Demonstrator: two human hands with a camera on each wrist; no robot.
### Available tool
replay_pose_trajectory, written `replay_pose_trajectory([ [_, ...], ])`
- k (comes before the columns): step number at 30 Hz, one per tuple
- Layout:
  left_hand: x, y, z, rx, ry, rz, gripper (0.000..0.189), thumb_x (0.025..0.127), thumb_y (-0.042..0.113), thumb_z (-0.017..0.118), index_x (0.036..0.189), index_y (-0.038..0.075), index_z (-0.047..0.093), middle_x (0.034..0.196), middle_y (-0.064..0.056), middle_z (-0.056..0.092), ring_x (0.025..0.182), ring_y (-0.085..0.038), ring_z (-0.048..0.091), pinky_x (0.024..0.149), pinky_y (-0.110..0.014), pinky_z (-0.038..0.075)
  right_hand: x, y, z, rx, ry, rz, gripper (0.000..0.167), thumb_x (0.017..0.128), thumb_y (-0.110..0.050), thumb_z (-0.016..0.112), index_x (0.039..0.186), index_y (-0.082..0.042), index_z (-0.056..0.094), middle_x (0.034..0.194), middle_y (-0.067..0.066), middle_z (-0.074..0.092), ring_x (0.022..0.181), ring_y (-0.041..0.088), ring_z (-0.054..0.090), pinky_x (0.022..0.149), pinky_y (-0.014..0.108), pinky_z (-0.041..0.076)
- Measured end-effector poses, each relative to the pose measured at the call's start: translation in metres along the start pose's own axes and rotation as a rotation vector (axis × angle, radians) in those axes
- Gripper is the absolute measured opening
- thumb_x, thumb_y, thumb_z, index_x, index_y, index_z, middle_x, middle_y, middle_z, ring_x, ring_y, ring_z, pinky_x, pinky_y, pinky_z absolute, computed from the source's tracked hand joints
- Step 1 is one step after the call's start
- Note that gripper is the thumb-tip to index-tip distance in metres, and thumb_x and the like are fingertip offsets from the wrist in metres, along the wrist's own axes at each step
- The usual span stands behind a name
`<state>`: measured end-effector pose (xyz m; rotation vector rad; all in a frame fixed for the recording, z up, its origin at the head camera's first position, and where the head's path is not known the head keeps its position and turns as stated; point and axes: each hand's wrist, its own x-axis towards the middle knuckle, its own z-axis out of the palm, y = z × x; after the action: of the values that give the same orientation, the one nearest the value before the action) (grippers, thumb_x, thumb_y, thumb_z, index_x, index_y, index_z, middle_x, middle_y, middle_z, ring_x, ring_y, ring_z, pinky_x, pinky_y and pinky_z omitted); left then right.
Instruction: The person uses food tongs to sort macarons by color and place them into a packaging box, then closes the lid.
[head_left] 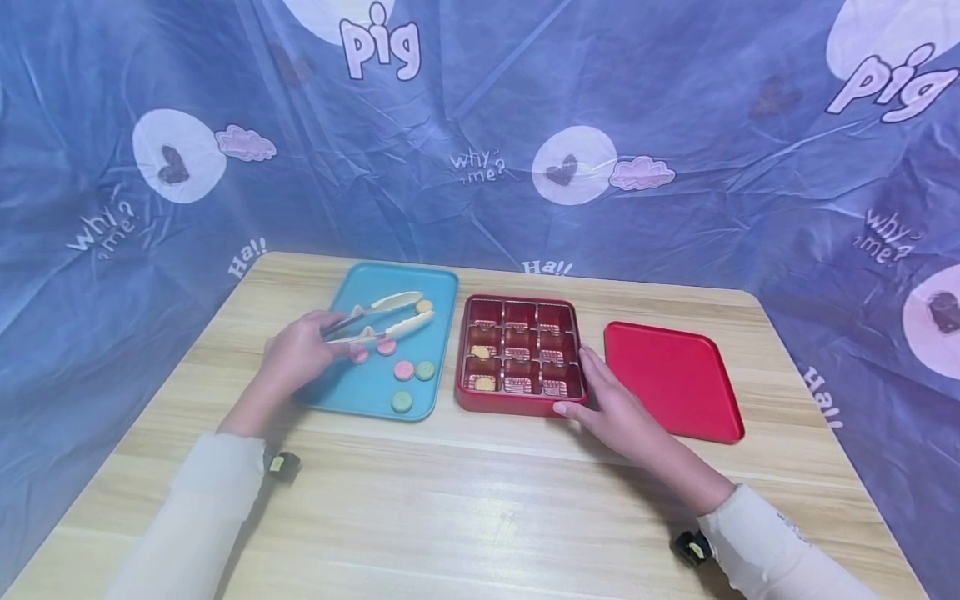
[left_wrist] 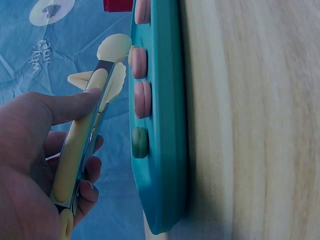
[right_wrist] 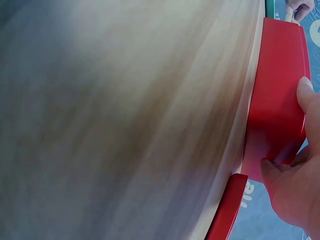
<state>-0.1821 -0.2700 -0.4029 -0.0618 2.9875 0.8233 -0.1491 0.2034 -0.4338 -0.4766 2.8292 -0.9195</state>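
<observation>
My left hand (head_left: 300, 350) holds a pair of cream-tipped tongs (head_left: 397, 301) over the blue tray (head_left: 397, 275). The tong tips stand apart, on either side of a yellow macaron (head_left: 424, 307) near the tray's far right. Pink macarons (head_left: 403, 369) and green macarons (head_left: 402, 402) lie closer to the front of the tray. At the front right corner of a red box (head_left: 510, 405), my right hand (head_left: 622, 417) grips its walls, thumb on the front and fingers along the side. Yellow macarons (head_left: 485, 383) sit in the middle and front compartments of the box's left column.
A red lid (head_left: 667, 383) lies to the right of the box, behind my right forearm. All of this stands on a wooden table (head_left: 465, 500). Blue printed cloth (head_left: 465, 108) hangs behind the table and along both sides.
</observation>
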Motion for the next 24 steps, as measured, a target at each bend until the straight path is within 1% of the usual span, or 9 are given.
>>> replay_pose_trajectory([
  [3,0.0031,-0.0045,0.0028,0.003,0.001,-0.003,0.073,0.088,0.054,0.071,0.149,0.019,0.05,0.153,-0.015,0.049,0.141,-0.044,0.042,0.108,-0.072,0.027,-0.0003,0.0007,0.0003,0.0,0.001,-0.003,0.109,0.086,-0.059,0.071,0.163,-0.016,0.007,0.17,0.01,0.013,0.154,0.035,0.02,0.116,0.061,0.034],
  [7,0.005,-0.0066,0.0044,0.009,-0.005,-0.003,0.07,0.09,0.05,0.07,0.149,0.019,0.051,0.153,-0.016,0.049,0.141,-0.044,0.042,0.108,-0.073,0.028,-0.0006,0.0019,0.0008,0.0,0.003,-0.003,0.11,0.086,-0.06,0.071,0.163,-0.016,0.007,0.17,0.01,0.013,0.154,0.036,0.021,0.115,0.062,0.035],
  [15,0.0059,-0.0036,0.0034,0.022,-0.006,0.008,0.066,0.091,0.045,0.069,0.149,0.017,0.051,0.151,-0.017,0.05,0.14,-0.043,0.043,0.108,-0.072,0.029,-0.0005,0.002,0.001,0.0,0.004,0.0,0.11,0.085,-0.063,0.069,0.163,-0.017,0.006,0.17,0.01,0.013,0.154,0.036,0.02,0.115,0.062,0.034],
  [24,0.0062,-0.0017,0.0021,0.031,-0.014,0.008,0.065,0.091,0.044,0.069,0.148,0.018,0.052,0.152,-0.017,0.05,0.14,-0.043,0.043,0.107,-0.072,0.03,-0.0004,0.0012,0.0008,-0.003,0.007,-0.004,0.111,0.085,-0.065,0.068,0.163,-0.016,0.007,0.17,0.011,0.013,0.154,0.035,0.02,0.116,0.062,0.033],
])
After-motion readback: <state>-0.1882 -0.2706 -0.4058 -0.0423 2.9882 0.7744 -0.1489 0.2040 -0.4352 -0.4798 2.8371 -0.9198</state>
